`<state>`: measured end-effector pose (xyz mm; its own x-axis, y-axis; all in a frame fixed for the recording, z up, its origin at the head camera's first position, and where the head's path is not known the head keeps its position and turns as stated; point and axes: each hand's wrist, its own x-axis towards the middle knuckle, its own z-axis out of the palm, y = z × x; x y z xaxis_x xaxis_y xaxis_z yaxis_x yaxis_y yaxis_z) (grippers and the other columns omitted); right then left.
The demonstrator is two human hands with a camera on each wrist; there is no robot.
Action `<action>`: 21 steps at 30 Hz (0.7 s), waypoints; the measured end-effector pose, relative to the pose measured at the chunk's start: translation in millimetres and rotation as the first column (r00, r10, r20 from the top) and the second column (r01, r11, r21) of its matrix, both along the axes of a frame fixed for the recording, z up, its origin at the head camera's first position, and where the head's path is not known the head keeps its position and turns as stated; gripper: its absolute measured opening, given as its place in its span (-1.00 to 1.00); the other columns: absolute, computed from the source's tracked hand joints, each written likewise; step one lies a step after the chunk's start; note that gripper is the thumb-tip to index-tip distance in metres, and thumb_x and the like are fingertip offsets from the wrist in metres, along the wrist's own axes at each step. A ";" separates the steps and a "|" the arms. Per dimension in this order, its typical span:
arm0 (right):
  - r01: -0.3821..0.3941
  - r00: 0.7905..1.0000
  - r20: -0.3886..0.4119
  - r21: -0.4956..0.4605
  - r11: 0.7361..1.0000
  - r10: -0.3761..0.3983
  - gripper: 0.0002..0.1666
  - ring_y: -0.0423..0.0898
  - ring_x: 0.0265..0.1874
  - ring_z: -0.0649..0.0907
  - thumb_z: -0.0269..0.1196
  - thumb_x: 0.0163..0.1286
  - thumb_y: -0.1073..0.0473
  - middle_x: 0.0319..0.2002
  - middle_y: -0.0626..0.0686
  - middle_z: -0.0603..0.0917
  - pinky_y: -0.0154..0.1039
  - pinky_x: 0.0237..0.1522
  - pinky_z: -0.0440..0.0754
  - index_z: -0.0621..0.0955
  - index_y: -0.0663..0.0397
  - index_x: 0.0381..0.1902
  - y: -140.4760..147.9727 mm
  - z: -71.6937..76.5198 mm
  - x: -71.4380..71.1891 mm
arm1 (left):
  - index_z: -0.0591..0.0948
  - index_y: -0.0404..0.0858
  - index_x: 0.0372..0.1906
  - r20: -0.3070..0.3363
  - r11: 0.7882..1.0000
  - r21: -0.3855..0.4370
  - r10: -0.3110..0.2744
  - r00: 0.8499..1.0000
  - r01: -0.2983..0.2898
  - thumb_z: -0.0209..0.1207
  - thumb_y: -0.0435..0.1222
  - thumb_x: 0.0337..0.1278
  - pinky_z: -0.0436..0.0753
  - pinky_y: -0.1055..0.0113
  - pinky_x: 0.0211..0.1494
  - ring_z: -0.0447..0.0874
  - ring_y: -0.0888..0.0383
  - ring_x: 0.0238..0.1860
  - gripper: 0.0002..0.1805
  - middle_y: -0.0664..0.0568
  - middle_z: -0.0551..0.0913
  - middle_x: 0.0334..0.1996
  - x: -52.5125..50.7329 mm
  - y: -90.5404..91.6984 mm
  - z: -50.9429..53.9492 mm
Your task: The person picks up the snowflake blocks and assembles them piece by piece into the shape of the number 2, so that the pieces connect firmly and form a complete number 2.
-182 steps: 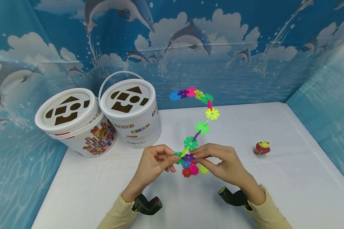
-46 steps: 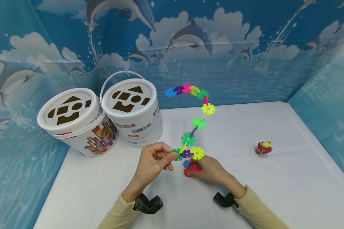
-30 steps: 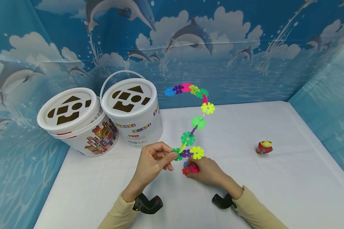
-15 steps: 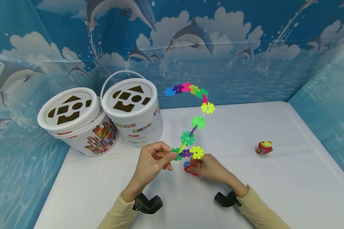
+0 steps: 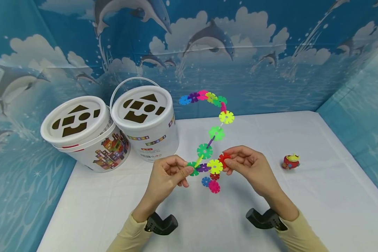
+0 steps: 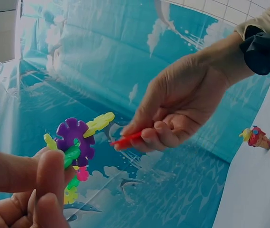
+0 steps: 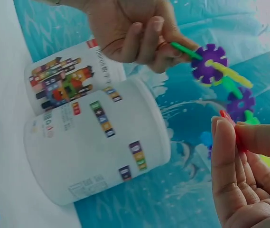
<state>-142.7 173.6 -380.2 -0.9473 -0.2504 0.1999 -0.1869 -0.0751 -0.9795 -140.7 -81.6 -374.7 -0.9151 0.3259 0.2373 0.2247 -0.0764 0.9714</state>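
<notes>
My left hand (image 5: 168, 175) pinches a green snowflake disc (image 5: 193, 170) at the near end of a chain of interlocking plastic discs. The chain curves up and back, ending in a blue disc (image 5: 184, 100). Beyond the pinched disc, a purple disc (image 6: 72, 141) and a yellow disc (image 5: 215, 166) branch to the right. Between thumb and fingers, my right hand (image 5: 255, 169) holds a loose red disc (image 5: 223, 160) beside the yellow one. The left wrist view shows a gap between the red disc (image 6: 127, 140) and the yellow disc (image 6: 100, 122).
Loose blue (image 5: 205, 181), red (image 5: 215, 176) and pink (image 5: 214, 186) discs lie on the white table (image 5: 302, 203) below the hands. Two white buckets (image 5: 145, 136) with lids stand at the back left. A small toy figure (image 5: 291, 161) stands to the right.
A yellow disc has joined the purple one since the oldest frame. My right hand, lately down among the loose discs, has risen to the right holding a red one. My left hand barely moved.
</notes>
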 end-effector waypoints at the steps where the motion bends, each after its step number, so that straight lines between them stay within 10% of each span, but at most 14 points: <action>1: 0.020 1.000 -0.011 -0.009 1.000 -0.020 -0.75 -0.01 -0.49 0.68 0.23 0.29 0.43 -0.34 0.20 0.63 -0.21 -0.30 0.68 0.52 0.39 -0.08 0.5 3.3 1.4 | 0.59 -0.44 -0.41 0.003 1.000 0.004 -0.002 1.000 0.002 0.26 -0.45 0.12 0.53 0.39 -0.61 0.59 0.12 -0.69 -0.89 -0.10 0.62 -0.63 0.1 -0.2 0.0; 15: -0.010 0.990 -0.143 -0.091 0.996 -0.004 -0.79 -0.01 -0.45 0.71 0.22 0.22 0.56 -0.35 0.19 0.65 -0.17 -0.29 0.67 0.51 0.32 -0.21 4.2 12.7 12.3 | 0.52 -0.53 -0.41 0.035 0.996 0.079 -0.043 0.998 0.040 0.22 -0.47 0.15 0.59 0.39 -0.57 0.57 0.20 -0.70 -0.84 0.03 0.59 -0.67 -2.0 -3.0 0.6; 21: -0.135 0.927 -0.368 -0.167 0.977 0.065 -0.76 0.04 -0.34 0.70 0.23 0.14 0.62 -0.28 0.25 0.64 -0.13 -0.27 0.67 0.54 0.48 -0.20 4.4 8.0 10.0 | 0.52 -0.52 -0.42 0.051 0.995 0.084 -0.055 0.997 0.051 0.22 -0.48 0.14 0.61 0.39 -0.55 0.56 0.21 -0.71 -0.85 0.03 0.59 -0.67 -2.4 -2.8 0.1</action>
